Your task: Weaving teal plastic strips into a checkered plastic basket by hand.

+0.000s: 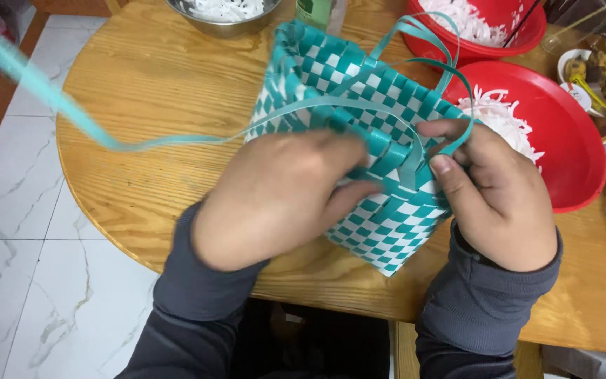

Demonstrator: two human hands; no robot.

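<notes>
We held the woven basket [359, 140], checkered teal and white, on its side at the centre of the frame, its rim turned toward us so the weave was within reach. Our right hand [496, 203] had thumb and fingers pressed together on a teal strap loop [450, 84] at the rim, steadying the basket. Our left hand [278, 200] lay curled over the near rim; it was blurred, and we could not tell whether its fingers pinched the long pale teal strip [71, 116] that trailed from there to the upper left. The basket rested on a round wooden table [142, 189]. To the right stood red bowls [576, 147] of white shreds, at the top edge a steel bowl [222, 27], kept near the basket.
</notes>
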